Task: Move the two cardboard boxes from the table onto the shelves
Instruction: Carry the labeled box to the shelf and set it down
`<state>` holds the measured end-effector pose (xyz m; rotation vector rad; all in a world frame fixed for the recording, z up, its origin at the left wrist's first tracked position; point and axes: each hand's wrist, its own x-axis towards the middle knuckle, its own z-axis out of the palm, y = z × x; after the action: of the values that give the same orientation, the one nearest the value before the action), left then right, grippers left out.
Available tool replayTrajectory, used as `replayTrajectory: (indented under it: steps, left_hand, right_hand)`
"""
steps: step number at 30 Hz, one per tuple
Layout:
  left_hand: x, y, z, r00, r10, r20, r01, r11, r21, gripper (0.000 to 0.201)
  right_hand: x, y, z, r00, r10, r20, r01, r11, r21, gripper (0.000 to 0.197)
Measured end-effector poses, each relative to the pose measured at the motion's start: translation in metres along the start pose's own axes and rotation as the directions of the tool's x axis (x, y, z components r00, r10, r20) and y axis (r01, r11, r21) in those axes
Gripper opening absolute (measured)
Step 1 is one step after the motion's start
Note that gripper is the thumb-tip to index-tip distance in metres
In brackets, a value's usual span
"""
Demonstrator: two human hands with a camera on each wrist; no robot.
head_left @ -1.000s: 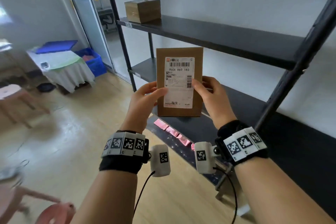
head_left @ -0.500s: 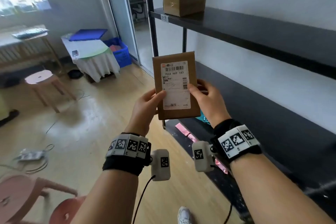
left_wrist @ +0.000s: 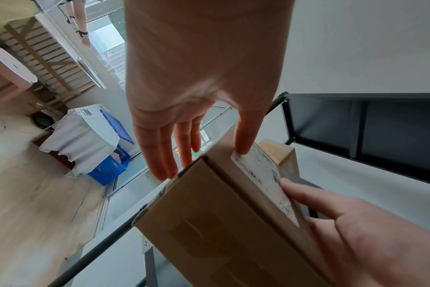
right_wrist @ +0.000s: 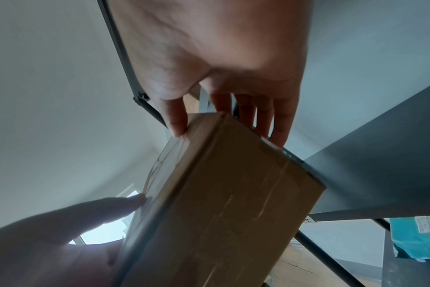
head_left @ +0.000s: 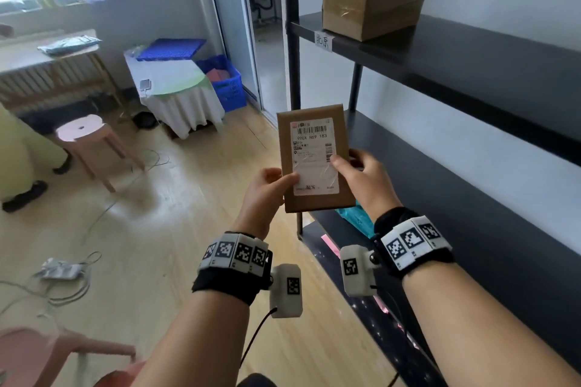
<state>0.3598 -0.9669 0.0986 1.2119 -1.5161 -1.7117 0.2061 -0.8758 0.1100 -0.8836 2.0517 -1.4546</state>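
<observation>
The person holds a flat cardboard box (head_left: 314, 160) upright in front of the chest, with its white shipping label (head_left: 312, 155) facing the head camera. The left hand (head_left: 267, 190) pinches the box's lower left edge, thumb laid on the label side and the fingers (left_wrist: 169, 147) stretched along the back, as the left wrist view shows. The right hand (head_left: 361, 181) grips the right edge the same way, thumb on the label and the other fingers behind the box; in the right wrist view its fingers (right_wrist: 265, 120) run straight down the far face while the thumb presses the near one. The box is in the air, clear of any surface, just in front of the black metal shelves (head_left: 471, 53) that stand to the person's right. A second, thicker cardboard box (head_left: 374, 0) already sits on the upper shelf near its left end, above a small paper tag (head_left: 323, 41) stuck to the shelf edge. A teal parcel (head_left: 355, 218) lies on a lower shelf, partly hidden behind the right hand. Further back in the room stand a pink stool (head_left: 88, 141), a table draped in white cloth (head_left: 179, 97) and a blue crate (head_left: 226, 82), and cables (head_left: 63, 280) lie on the wooden floor.
</observation>
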Motion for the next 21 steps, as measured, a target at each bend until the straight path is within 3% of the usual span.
replayTrajectory:
  steps: [4, 12, 17, 21]
  left_hand:
    - [0.052, 0.003, -0.012, 0.999, 0.009, 0.032, -0.011, 0.998, 0.054, 0.038]
    - [0.176, 0.022, -0.043, 0.967, -0.044, 0.251, 0.0, 0.985, 0.173, 0.024]
    - [0.237, 0.039, -0.049, 0.903, -0.083, 0.421, -0.028, 0.968, 0.251, 0.04]
    - [0.273, 0.046, -0.032, 0.863, -0.123, 0.489, -0.031, 0.955, 0.296, 0.041]
  right_hand:
    - [0.04, 0.007, 0.025, 0.998, 0.053, -0.039, -0.054, 0.998, -0.033, 0.054]
    - [0.114, 0.004, 0.082, 0.957, 0.213, -0.197, -0.218, 0.976, -0.002, 0.045]
    - [0.14, 0.005, 0.107, 0.879, 0.338, -0.336, -0.322, 0.941, 0.103, 0.044]
    - [0.151, 0.008, 0.11, 0.834, 0.381, -0.4, -0.381, 0.921, 0.083, 0.047]
